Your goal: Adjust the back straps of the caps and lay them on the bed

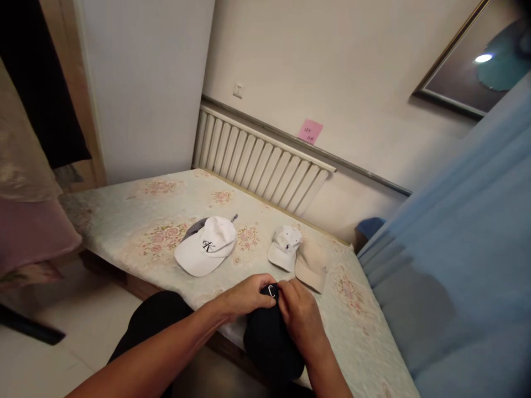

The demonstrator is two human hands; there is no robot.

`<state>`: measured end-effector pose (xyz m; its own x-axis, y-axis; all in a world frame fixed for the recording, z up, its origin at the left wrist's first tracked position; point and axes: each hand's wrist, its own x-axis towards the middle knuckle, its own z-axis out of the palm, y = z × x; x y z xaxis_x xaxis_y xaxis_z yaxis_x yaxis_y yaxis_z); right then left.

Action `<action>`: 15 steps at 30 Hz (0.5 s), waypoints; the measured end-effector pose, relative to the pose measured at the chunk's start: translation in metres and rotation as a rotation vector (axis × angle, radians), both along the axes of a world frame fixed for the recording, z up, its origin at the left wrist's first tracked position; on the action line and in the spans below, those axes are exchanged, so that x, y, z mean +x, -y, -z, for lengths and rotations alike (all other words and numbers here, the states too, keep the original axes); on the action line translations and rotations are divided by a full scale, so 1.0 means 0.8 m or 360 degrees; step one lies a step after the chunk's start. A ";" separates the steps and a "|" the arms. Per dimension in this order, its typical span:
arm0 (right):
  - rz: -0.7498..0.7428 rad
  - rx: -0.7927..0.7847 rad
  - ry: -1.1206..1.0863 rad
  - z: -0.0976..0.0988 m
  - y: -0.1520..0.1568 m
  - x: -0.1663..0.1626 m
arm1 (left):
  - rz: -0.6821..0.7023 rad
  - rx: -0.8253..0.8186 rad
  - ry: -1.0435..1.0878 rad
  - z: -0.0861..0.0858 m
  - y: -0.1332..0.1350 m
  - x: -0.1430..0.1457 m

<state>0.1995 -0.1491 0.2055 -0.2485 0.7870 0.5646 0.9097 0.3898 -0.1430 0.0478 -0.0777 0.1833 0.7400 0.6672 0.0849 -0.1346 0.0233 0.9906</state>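
A black cap lies at the near edge of a bed with a floral cover. My left hand and my right hand both pinch the cap's back, fingers closed around a small metal buckle. Farther out on the bed lie a white cap with a black logo, with something grey under it, a smaller white cap and a beige cap touching it.
A white slatted headboard runs along the wall, with a pink sticky note above it. Blue fabric fills the right side. Pillows are stacked at left. A framed picture hangs upper right.
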 end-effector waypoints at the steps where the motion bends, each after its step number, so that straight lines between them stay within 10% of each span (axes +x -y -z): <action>1: -0.0010 -0.0027 -0.0112 0.002 -0.002 0.003 | -0.0001 -0.0035 0.0014 0.002 0.001 0.001; 9: -0.0084 -0.0653 -0.1523 0.004 -0.011 0.018 | 0.0019 -0.0399 0.0178 0.003 0.008 0.002; 15: 0.0085 -0.0546 -0.1453 -0.001 -0.003 0.008 | -0.0095 -0.0546 0.0061 0.012 0.006 0.007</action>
